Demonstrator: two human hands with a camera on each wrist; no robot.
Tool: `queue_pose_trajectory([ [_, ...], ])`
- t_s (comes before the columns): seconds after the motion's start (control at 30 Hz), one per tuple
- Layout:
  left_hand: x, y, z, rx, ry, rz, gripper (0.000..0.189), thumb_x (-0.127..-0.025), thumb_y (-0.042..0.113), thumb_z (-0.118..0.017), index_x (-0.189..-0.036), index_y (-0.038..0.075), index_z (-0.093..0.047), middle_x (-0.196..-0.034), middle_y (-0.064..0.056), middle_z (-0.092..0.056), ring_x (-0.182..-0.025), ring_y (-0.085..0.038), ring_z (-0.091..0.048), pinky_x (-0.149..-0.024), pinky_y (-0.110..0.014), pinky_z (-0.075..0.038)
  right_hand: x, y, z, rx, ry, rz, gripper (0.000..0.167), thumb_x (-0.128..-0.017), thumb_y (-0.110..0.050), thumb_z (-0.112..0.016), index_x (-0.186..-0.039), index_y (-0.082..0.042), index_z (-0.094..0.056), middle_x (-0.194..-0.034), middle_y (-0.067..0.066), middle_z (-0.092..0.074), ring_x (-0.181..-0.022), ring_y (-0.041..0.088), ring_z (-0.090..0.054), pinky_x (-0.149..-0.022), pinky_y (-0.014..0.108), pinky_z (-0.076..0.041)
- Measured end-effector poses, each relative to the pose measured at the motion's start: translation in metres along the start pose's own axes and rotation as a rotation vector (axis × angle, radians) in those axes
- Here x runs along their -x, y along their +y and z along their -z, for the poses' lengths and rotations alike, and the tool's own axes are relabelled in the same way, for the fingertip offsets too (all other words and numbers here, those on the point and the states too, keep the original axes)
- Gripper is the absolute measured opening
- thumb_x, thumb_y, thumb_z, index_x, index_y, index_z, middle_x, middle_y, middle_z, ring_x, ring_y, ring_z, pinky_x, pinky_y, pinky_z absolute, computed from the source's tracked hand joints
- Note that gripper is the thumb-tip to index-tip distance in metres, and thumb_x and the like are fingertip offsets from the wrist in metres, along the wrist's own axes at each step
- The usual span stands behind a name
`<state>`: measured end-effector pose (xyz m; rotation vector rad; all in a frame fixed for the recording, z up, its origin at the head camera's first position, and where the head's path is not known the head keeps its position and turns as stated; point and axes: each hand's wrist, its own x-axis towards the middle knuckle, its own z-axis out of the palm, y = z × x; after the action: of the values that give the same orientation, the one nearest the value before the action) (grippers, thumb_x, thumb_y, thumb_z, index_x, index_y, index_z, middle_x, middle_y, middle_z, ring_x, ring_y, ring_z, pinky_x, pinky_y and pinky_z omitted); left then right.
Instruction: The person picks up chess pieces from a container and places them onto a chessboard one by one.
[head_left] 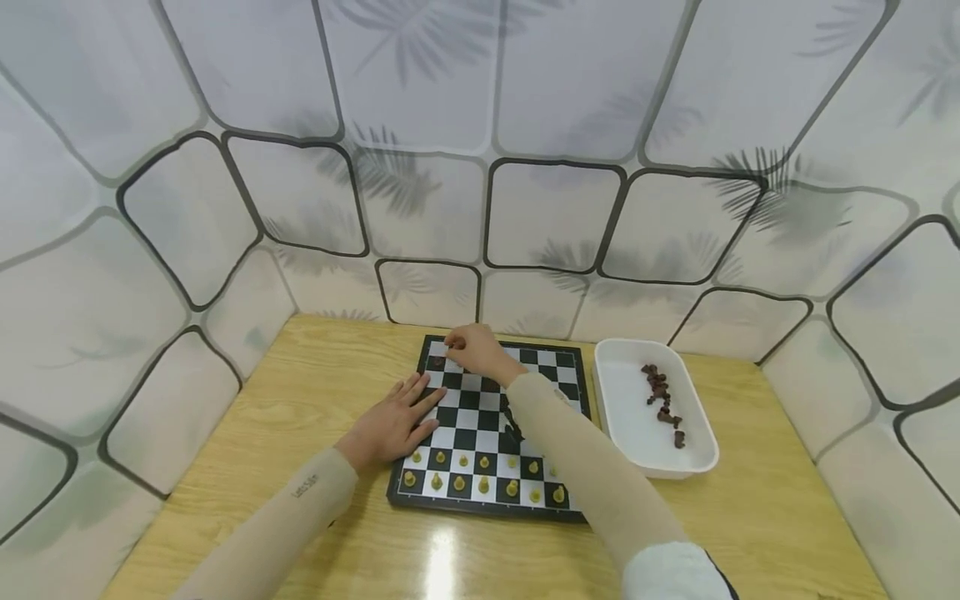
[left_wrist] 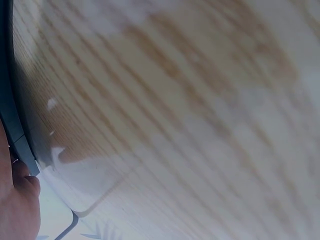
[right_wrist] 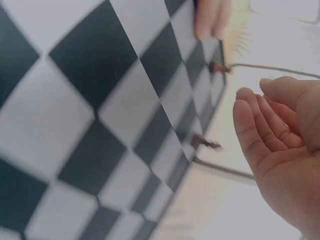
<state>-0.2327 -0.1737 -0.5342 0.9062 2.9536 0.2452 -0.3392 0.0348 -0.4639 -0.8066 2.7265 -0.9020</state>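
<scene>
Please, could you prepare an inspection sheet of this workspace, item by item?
Surface: pale yellow wood-grain table, glare at the near side.
Job's things: black-and-white checkered chessboard; small yellow chess pieces in two rows at its near side; two small dark brown chess pieces towards its far side; more brown pieces in a white rectangular tray, right of the board.
Clutter: nothing seen.
Hands: bare left hand, fingers spread over the board's left edge; bare right hand, over the far left part, no piece visible in it.
Cables: none certain; a thin black shape beside the beige right sleeve is unclear.
Surroundings: pale wall with dark rounded outlines and leaf prints.
</scene>
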Motion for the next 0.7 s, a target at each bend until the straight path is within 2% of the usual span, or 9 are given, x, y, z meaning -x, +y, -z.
queue_pose_trajectory([
  [0.07,-0.001,0.001,0.001,-0.002,0.002,0.001,0.063,-0.113,0.047,-0.037,-0.167,0.014,-0.032,-0.172,-0.025,-0.023,-0.161,-0.044,-0.021,-0.131,-0.058,-0.024,0.009,-0.002,0.014,-0.007,0.011,0.002,0.03,-0.104,-0.014,-0.065,-0.131,0.0,-0.071,-0.118,0.016,-0.076,-0.1,0.026,-0.074,-0.087,0.04,-0.061],
  [0.4,-0.003,0.001,0.006,0.031,-0.015,0.03,0.064,-0.112,0.05,-0.04,-0.167,0.018,-0.033,-0.173,-0.022,-0.023,-0.162,-0.043,-0.021,-0.131,-0.061,-0.019,0.056,0.011,0.074,0.025,0.084,-0.018,0.028,-0.107,-0.02,-0.062,-0.128,-0.006,-0.074,-0.116,0.011,-0.076,-0.091,0.02,-0.074,-0.087,0.039,-0.061],
  [0.53,-0.004,0.0,0.007,0.023,-0.018,0.02,0.065,-0.111,0.052,-0.04,-0.167,0.019,-0.033,-0.174,-0.022,-0.023,-0.162,-0.042,-0.021,-0.131,-0.062,-0.017,0.08,0.029,0.093,0.024,0.127,-0.028,0.029,-0.106,-0.02,-0.063,-0.128,-0.005,-0.074,-0.115,0.013,-0.076,-0.09,0.023,-0.075,-0.084,0.039,-0.062],
  [0.7,-0.002,-0.001,0.007,-0.013,-0.021,0.01,0.067,-0.111,0.053,-0.04,-0.168,0.02,-0.031,-0.174,-0.02,-0.022,-0.162,-0.042,-0.02,-0.132,-0.061,-0.014,0.109,0.061,0.117,-0.003,0.201,-0.077,0.027,-0.106,-0.019,-0.064,-0.124,-0.003,-0.075,-0.106,0.014,-0.078,-0.083,0.029,-0.075,-0.072,0.035,-0.06],
])
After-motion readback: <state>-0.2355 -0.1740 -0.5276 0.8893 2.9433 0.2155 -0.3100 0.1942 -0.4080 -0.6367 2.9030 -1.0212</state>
